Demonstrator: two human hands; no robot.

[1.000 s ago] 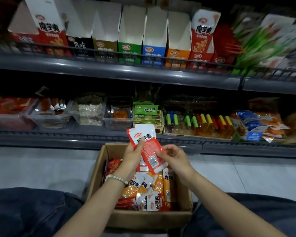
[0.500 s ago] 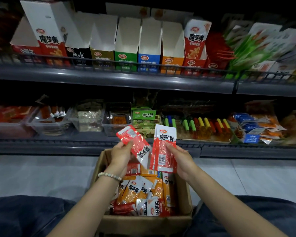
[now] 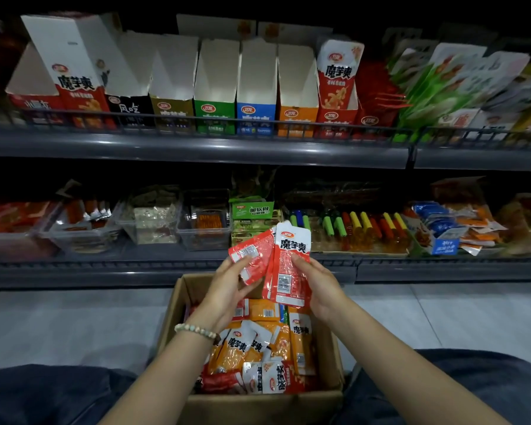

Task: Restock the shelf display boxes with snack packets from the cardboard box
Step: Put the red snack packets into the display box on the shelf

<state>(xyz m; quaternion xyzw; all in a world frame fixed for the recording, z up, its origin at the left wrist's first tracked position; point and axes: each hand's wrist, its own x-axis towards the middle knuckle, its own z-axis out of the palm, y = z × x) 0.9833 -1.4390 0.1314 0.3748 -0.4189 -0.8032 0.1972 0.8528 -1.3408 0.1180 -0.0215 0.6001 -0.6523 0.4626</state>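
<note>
The left hand point(image 3: 227, 289) pinched a red snack packet point(image 3: 252, 256) held tilted, its printed back facing the camera. The right hand point(image 3: 322, 286) gripped a second red packet point(image 3: 290, 266) upright, just right of the first, their edges touching. Both hands were raised close together above the open cardboard box point(image 3: 172, 308) on the floor point(image 3: 59, 326), between the person's knees. Orange and red packets point(image 3: 258, 348) lay heaped inside it. On the far upper shelf point(image 3: 196, 148) stood a row of open display boxes point(image 3: 215, 87). A bead bracelet point(image 3: 196, 330) circled the left wrist.
</note>
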